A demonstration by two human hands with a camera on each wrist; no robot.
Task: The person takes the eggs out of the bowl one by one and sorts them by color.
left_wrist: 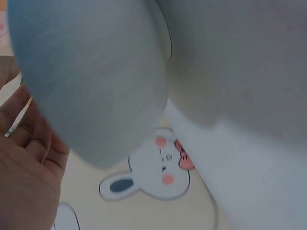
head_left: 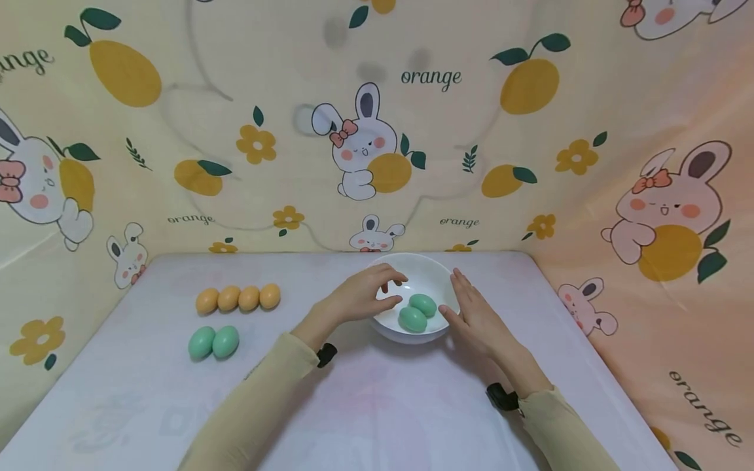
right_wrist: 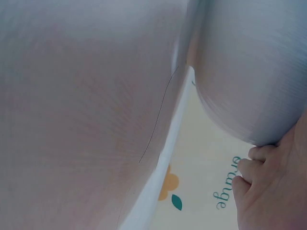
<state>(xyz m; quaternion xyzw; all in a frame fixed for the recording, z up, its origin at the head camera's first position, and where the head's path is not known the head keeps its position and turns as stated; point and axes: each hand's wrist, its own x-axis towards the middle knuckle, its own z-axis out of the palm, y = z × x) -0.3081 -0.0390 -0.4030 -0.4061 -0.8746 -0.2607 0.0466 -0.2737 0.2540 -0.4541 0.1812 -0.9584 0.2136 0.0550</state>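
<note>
A white bowl (head_left: 412,337) stands near the back edge of the table, with two green eggs (head_left: 418,312) lying side by side inside it. Over its left rim reaches my left hand (head_left: 372,292), fingers loosely bent, thumb apart from them, no egg between them. My right hand (head_left: 478,314) lies along the bowl's right side with its fingers fairly straight. In the left wrist view the bowl's outer wall (left_wrist: 96,86) hides part of the hand. The right wrist view shows the right fingers (right_wrist: 252,168) at the bowl's underside.
To the left on the white table (head_left: 365,405) is a row of several orange-yellow eggs (head_left: 238,298). Two more green eggs (head_left: 214,343) sit touching in front of that row. A patterned cloth (head_left: 283,85) hangs behind and beside the table.
</note>
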